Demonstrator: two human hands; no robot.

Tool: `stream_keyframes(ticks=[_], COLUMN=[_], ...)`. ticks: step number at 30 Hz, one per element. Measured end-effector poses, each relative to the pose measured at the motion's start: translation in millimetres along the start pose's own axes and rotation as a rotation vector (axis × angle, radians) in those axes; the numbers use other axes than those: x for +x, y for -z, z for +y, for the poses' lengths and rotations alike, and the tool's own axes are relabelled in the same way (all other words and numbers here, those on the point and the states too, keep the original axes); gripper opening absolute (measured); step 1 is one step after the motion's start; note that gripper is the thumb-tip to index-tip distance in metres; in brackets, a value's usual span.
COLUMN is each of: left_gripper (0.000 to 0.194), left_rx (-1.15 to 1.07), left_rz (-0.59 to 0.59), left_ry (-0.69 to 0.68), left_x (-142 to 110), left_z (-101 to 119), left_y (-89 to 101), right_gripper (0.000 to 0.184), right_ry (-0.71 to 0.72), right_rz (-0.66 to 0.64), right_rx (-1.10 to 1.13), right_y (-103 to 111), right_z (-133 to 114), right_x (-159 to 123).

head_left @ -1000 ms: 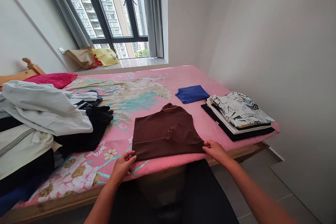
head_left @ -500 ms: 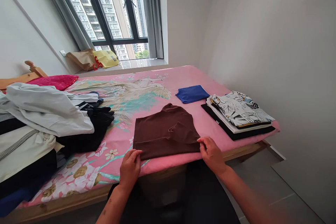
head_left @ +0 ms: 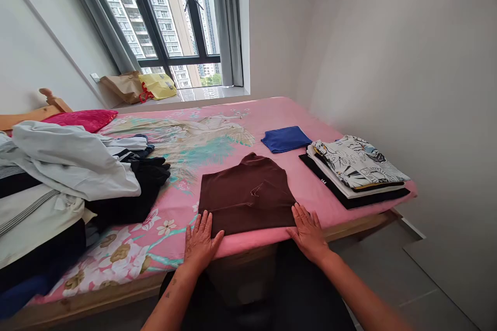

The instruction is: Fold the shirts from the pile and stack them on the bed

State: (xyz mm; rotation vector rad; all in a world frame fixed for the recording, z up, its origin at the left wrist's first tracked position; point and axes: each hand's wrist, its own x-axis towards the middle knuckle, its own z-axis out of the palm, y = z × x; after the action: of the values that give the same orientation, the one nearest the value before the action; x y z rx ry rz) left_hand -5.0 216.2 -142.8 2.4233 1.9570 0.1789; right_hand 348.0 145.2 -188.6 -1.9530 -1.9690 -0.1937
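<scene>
A dark brown high-necked top [head_left: 244,194] lies folded and flat near the front edge of the bed, its collar pointing away from me. My left hand [head_left: 201,242] rests flat at its near left corner, fingers spread and fingertips on the cloth. At the near right corner, my right hand [head_left: 308,232] is likewise open, with its fingertips on the fabric's edge. Neither hand grips anything. Beyond the top, to the right, sits a folded blue garment [head_left: 286,139].
A stack of folded shirts [head_left: 361,165] stands on the right of the pink floral bedsheet [head_left: 240,248]. Loose clothes [head_left: 73,165] are heaped on the left, by a red pillow [head_left: 83,120]. A brown paper bag [head_left: 122,87] and a yellow bag [head_left: 158,86] lie on the windowsill.
Both hands have let go of the brown top's near corners. Their fingers have gone from pinching to spread flat on the cloth. The top lies in the same place.
</scene>
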Motion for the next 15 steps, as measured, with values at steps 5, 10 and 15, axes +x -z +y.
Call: stream_keyframes(ticks=[5,10,15], left_gripper=[0.052,0.04,0.048], left_rx=[-0.036,-0.141,-0.166], left_rz=[0.083,0.118,0.115], left_ry=[-0.016,-0.25,-0.039], left_x=[1.6,5.3,8.2], left_z=[14.6,22.6,20.8], left_y=[8.8,9.0,2.5], right_gripper=[0.053,0.024,0.03], right_ry=[-0.044,0.091,0.044], right_rz=[0.149,0.143,0.161], right_rx=[0.082,0.255,0.196], right_y=[24.8,36.4,10.9], right_z=[-19.9,-42.1,-38.1], right_x=[4.6,13.2,12.9])
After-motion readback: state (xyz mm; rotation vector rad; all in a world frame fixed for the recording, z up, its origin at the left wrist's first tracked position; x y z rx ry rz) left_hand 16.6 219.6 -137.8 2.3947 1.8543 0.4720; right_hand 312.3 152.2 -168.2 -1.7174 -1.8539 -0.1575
